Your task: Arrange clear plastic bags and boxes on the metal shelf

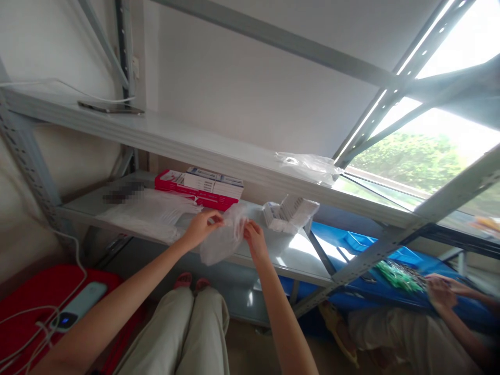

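A translucent plastic bag (pixel 219 246) is held over the front edge of the lower shelf (pixel 314 260), its upper part pinched between the closed-up fingers of the left hand (pixel 203 226) and the right hand (pixel 255 235). Clear bags (pixel 144 213) are piled on the shelf to the left, red and white boxes (pixel 211 198) are stacked behind, and wrapped white boxes (pixel 287 212) are set to the right.

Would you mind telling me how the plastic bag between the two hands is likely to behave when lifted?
The plastic bag will probably be floppy, since it sags in soft creases between the left hand and right hand. It is likely light for its size, as its film looks thin and cloudy, almost see-through.
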`<state>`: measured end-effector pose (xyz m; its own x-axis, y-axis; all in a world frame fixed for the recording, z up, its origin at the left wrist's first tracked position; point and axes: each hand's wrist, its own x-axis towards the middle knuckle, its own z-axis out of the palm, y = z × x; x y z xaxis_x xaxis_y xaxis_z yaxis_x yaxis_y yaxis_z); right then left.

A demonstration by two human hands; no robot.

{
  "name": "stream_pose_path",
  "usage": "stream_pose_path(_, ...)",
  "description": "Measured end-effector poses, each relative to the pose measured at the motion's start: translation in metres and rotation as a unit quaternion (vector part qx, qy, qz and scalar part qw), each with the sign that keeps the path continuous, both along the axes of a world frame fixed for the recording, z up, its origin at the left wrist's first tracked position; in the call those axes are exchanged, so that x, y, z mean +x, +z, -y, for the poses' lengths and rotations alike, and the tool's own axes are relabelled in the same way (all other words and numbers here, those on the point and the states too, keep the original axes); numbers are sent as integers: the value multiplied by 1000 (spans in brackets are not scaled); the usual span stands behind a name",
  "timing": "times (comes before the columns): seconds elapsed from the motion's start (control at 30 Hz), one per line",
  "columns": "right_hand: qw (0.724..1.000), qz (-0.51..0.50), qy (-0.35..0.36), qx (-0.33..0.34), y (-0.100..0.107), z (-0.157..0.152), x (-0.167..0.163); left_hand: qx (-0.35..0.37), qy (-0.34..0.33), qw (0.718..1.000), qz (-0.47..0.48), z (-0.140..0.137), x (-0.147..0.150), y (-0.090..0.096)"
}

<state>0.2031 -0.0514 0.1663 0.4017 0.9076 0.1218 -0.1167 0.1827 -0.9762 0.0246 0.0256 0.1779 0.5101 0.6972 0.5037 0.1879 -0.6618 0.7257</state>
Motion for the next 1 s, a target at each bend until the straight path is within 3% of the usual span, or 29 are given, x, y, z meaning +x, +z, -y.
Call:
stream_pose_path(0.17,999,-44,-29,13,0,8,17,-102,-25,986,131,-15,6,-4)
stream_pose_path(0.27,997,-29,-64,35,1,15,39,-158,25,964,213,-27,6,-8)
stream_pose_path(0.43,994,32,-96,34,2,25,82,-167,111,938,282,-44,3,-13)
stream_pose_path(0.6,980,186,-63,-10,2,25,106,-108,113,955,253,-57,7,-21)
stream_pose_path(0.73,928,356,-105,-39,6,24,125,-14,153,969,194,-65,7,-26)
stream_pose_path(0.83,897,426,-107,-53,14,18,140,-3,161,975,156,-70,10,-28)
stream_pose_path(0.9,907,403,-110,-60,20,10,146,-20,162,973,161,-76,16,-29)
stream_pose_path(1.0,958,260,-117,-34,22,-5,143,-86,166,969,164,-90,29,-31)
